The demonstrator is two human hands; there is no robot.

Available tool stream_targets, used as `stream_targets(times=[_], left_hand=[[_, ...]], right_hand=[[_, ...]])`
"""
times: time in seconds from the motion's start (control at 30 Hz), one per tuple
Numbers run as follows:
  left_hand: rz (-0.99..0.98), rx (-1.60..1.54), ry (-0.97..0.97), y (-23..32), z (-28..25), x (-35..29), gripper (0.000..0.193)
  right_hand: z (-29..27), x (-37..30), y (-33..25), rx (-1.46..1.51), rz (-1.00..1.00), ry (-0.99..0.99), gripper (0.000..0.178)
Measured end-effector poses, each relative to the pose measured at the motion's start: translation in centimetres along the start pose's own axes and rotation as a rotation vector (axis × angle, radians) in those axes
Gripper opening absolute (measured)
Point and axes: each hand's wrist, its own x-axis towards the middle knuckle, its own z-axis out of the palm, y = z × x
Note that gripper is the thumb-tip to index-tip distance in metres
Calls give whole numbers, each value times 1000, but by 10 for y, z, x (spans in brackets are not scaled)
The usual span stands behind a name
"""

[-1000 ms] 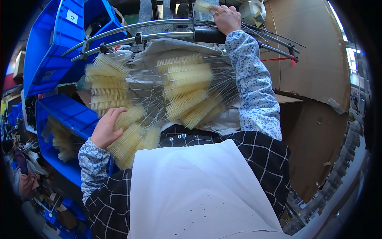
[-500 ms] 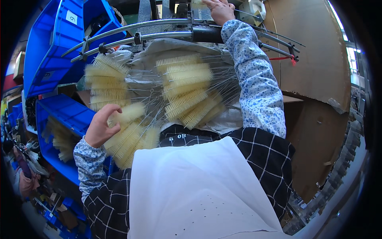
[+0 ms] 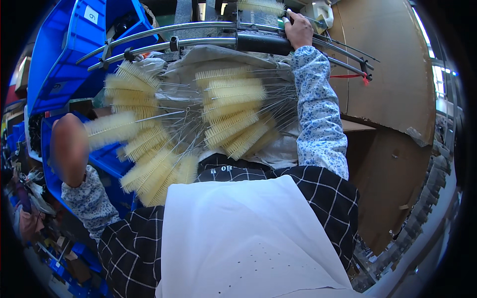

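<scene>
My left hand [image 3: 69, 149], smeared by motion, is above the lower blue bin at the left. A bottle brush [image 3: 112, 130] with pale yellow bristles reaches from its fingers to the right, wire handle toward the piles, and appears gripped by its bristle end. At the top, my right hand [image 3: 299, 32] has thumb and forefinger at the handle end of another bottle brush [image 3: 261, 6], which lies beyond the metal rails. Fanned brushes lie in a left pile [image 3: 154, 171] and a middle pile [image 3: 233, 99], on a grey plastic sheet [image 3: 198, 59].
Curved metal rails [image 3: 198, 43] with a black sleeve [image 3: 263, 43] cross in front of the machine. An upper blue bin [image 3: 59, 59] stands at the left; the lower blue bin [image 3: 112, 166] holds more brushes. Cardboard [image 3: 387, 64] walls the right side. A white cloth [image 3: 238, 228] covers my lap.
My left hand has moved left from the pile, and a brush now extends beside it. My right hand has drawn back to the right and down, uncovering the brush at the top.
</scene>
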Motion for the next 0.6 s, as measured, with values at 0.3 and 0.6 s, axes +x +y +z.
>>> stream_targets(times=[0.3,0.6], left_hand=[[-22,-46,105,14,-25,-18,27],[15,-106,68,20,-8,1,25]], right_hand=[[11,5,-62,3,43,-59,26],[1,9,-139,133,117,-123,15]])
